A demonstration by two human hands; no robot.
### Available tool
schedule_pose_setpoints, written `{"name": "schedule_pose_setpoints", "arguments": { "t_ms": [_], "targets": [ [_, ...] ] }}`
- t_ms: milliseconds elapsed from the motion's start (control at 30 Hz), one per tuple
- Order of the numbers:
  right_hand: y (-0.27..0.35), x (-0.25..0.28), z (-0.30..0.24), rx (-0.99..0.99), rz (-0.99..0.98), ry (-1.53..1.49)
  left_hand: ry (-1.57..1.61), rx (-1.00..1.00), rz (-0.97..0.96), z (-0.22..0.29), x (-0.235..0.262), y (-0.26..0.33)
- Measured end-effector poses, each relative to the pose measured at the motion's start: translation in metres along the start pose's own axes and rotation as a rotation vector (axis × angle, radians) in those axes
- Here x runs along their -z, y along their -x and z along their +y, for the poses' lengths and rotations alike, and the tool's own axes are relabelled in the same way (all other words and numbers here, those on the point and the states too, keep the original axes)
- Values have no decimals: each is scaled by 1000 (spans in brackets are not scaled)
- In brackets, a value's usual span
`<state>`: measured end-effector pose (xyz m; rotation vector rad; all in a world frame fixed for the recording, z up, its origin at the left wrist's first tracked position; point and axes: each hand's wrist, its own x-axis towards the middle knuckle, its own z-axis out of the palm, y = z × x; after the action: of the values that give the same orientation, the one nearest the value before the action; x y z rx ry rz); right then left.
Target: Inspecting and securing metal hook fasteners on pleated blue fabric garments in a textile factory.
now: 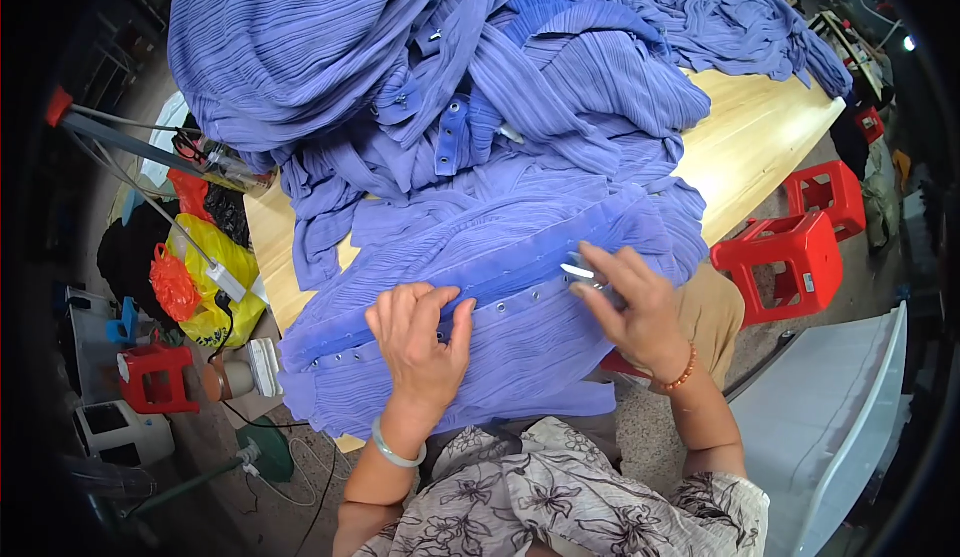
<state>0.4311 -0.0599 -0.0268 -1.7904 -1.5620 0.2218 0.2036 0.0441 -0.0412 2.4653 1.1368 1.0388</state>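
The garment band [512, 257] is slanting up rightward by your left hand [415, 342], pinch unclear; your right hand [642, 315] is holding snips [577, 272].

Matt pleated cloth garment [545, 352], shiny metal eyelets [501, 307], smooth wooden table [760, 147].

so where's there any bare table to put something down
The widest free patch is the wooden tabletop on the right, between the purple garments and the red stools. A narrower strip shows on the left, between garments and yellow bag. The middle is crowded: heaped fabric, plus the left hand and right hand.
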Motion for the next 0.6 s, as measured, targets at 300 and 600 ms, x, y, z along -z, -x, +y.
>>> {"name": "schedule_pose_setpoints", "arguments": {
  "t_ms": [300, 600],
  "targets": [
    [5, -40, -28, 115, 23, -33, 68, 47, -38, -5, -6, 2],
    [7, -50, -35, 103, 58, -44, 213, 93, -157, -9, 18, -14]
  ]
}}
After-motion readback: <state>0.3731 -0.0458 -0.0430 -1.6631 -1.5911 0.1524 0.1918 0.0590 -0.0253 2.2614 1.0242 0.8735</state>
